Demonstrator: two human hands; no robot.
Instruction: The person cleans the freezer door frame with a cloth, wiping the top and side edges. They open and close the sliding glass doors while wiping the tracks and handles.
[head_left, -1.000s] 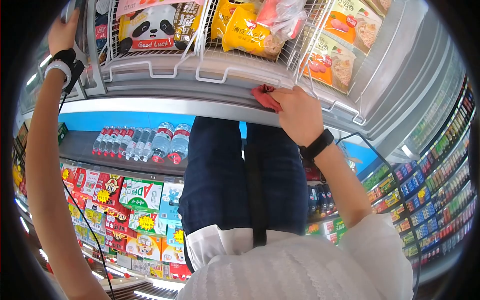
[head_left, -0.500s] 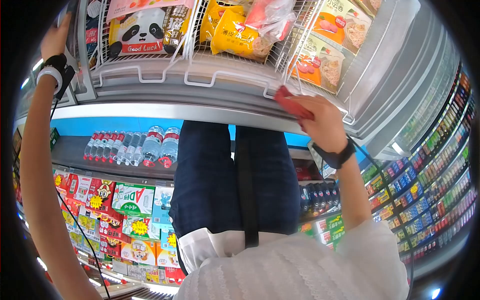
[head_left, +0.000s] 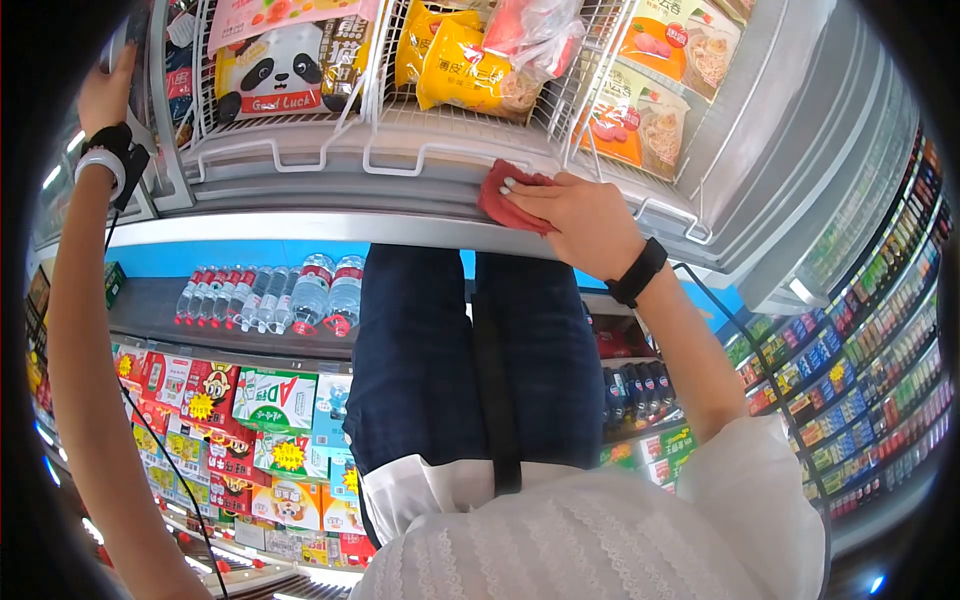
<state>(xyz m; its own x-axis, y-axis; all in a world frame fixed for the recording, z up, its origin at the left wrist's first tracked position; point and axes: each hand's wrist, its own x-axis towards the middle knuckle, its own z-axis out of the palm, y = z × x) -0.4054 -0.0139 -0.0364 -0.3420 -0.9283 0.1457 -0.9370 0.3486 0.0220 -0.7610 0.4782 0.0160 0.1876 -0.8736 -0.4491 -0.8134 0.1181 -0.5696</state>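
Note:
My right hand (head_left: 592, 222) presses a folded red cloth (head_left: 508, 196) onto the grey front rim (head_left: 400, 190) of a freezer chest. Its fingers lie over the cloth, thumb and fingertips pinching it. Far to the left, my left hand (head_left: 106, 92) grips the edge of the freezer's sliding door (head_left: 150, 110); part of its grip is hidden. Behind the rim, wire baskets (head_left: 285, 150) hold a panda-printed food bag (head_left: 285, 70), yellow bags (head_left: 465, 68) and orange-and-white dumpling packs (head_left: 635, 120).
Below the rim, a shelf carries water bottles (head_left: 315, 290) and stacked drink cartons (head_left: 275, 400). Dark bottles (head_left: 640, 385) stand right of my legs. Shelves of small packaged goods (head_left: 850, 380) line the right side. Cables hang from both wrists.
My right hand has moved left along the freezer rim with the red cloth, which now lies flatter on it. My left hand stays near the door edge.

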